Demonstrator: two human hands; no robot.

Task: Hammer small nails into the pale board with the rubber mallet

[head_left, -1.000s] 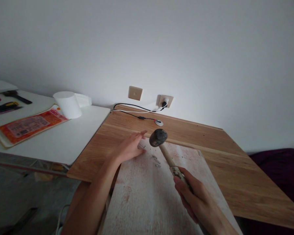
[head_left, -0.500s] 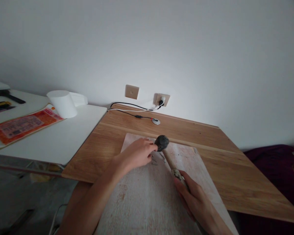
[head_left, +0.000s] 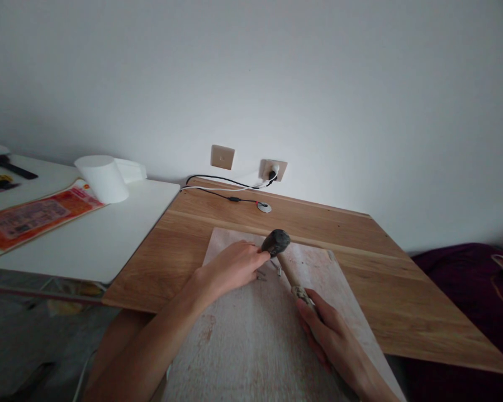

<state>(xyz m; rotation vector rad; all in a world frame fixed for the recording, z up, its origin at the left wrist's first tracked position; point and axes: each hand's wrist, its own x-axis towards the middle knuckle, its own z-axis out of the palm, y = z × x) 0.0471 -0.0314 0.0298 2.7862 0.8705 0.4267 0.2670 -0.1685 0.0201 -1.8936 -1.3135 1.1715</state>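
Observation:
A whitewashed board [head_left: 251, 340] lies on the wooden table [head_left: 402, 301] in front of me. My right hand [head_left: 327, 335] is closed round the wooden handle of a hammer [head_left: 283, 254], whose dark head hovers over the board's far part. My left hand [head_left: 235, 265] rests on the board with its fingers drawn together in a pinch right beside the hammer head; what they hold is too small to make out. Several small nails [head_left: 262, 275] lie loose on the board just below that hand.
A white table [head_left: 100, 240] stands at the left with a white paper roll [head_left: 101, 178], an orange packet [head_left: 33, 215] and dark tools [head_left: 2, 164]. Cables [head_left: 226, 192] run from a wall socket [head_left: 271, 169] onto the wooden table. A dark purple seat [head_left: 465, 279] is at the right.
My left hand went from open and stretched out to pinched beside the hammer head. The hammer head came down closer to the board and nearer that hand.

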